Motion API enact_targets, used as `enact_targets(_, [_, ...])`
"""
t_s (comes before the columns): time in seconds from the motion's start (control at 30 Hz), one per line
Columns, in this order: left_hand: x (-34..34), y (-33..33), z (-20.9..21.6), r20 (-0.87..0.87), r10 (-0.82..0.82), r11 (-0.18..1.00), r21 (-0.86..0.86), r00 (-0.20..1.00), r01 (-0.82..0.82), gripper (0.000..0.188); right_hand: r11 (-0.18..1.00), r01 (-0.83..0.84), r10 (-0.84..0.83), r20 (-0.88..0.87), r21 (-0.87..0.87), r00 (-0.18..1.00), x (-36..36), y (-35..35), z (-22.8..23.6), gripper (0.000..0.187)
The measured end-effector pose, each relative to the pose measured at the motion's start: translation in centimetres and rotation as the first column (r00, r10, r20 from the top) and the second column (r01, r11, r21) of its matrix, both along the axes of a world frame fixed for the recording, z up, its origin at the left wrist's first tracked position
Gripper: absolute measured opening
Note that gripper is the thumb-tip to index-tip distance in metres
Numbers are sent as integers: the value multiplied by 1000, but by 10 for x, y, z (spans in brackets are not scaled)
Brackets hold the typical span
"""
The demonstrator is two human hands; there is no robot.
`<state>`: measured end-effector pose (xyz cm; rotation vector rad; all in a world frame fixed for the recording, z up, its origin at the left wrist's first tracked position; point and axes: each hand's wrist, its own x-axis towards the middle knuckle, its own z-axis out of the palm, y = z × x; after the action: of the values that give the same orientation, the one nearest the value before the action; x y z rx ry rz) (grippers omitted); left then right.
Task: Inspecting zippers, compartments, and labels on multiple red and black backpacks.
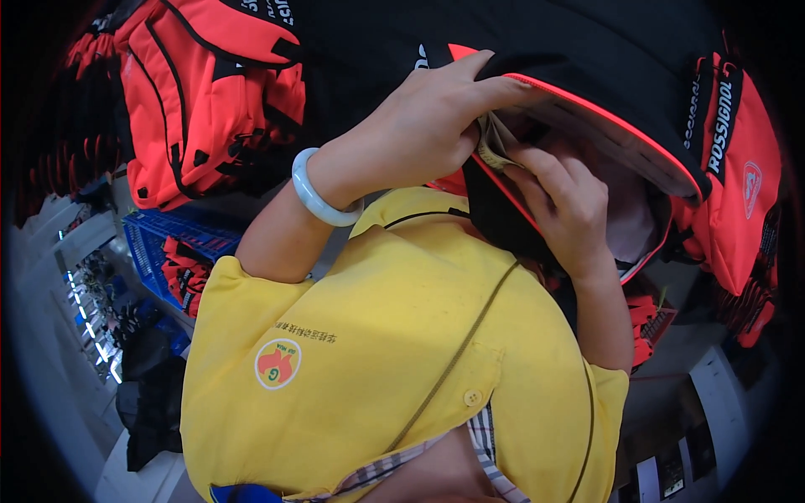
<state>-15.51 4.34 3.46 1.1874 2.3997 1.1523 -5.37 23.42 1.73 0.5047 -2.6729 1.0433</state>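
Observation:
A black bag (579, 46) with a red zipper edge lies gaping before me, its pale grey lining (633, 218) showing. My left hand (436, 117), with a pale bangle (323, 189) at the wrist, closes on the rim at the left end of the opening; one digit lies along the red zipper edge. My right hand (574, 197) is closed at the near rim, fingers bent inward. Between the two hands sits a folded, pale tan strip (496, 142), which the right fingertips pinch. Its kind is unclear, and some fingertips are hidden inside the bag.
Red and black backpacks (197, 101) are piled at the left. Another red bag (738, 184) with a black strap is at the right. Below the left pile, a blue crate (151, 251) holds red pieces (186, 277). A reddish crate (662, 323) stands at lower right.

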Motion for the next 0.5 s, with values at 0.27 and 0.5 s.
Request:
enact_targets(0.27, [-3,4,3,47,17,1000,-8,999,-17,60,1000,-16,15,-38,-24,999,-4,6,6,29])
enact_targets(0.5, [-7,4,-5,-83,13,998,66,996,-8,66,944,200,-165,149,-263,975,-3,3,-13,29])
